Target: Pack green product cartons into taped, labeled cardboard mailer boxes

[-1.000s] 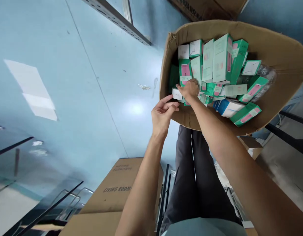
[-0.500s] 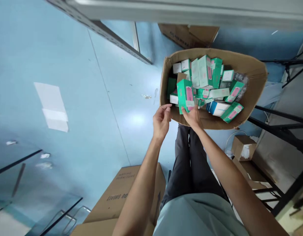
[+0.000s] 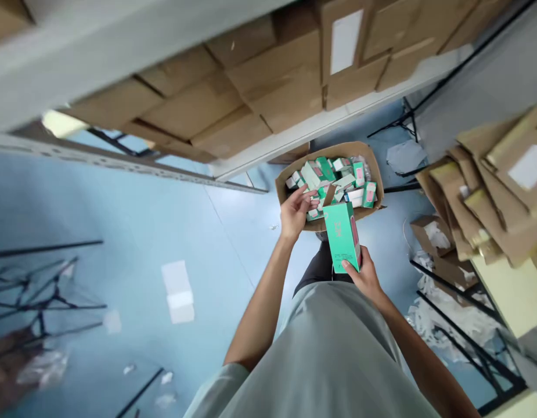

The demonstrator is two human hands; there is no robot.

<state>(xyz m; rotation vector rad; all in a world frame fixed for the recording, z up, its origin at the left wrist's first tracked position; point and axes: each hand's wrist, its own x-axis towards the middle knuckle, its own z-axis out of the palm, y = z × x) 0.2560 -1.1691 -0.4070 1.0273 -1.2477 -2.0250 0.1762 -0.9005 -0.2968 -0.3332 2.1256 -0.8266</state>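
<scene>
Blue floor below; right hand (image 3: 367, 277) gripping green box (image 3: 343, 236), left hand (image 3: 295, 209) loosely open over carton (image 3: 285, 177).

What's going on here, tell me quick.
A person stands over an open cardboard carton on the blue floor, full of small green and white boxes. The right hand holds one green box lifted clear of the carton. The left hand reaches in at the near rim among the rest.

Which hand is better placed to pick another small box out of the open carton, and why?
Probably the left hand: it hangs open over the carton, fingers at the green boxes inside. The right hand is near the body, gripping a green box.
</scene>
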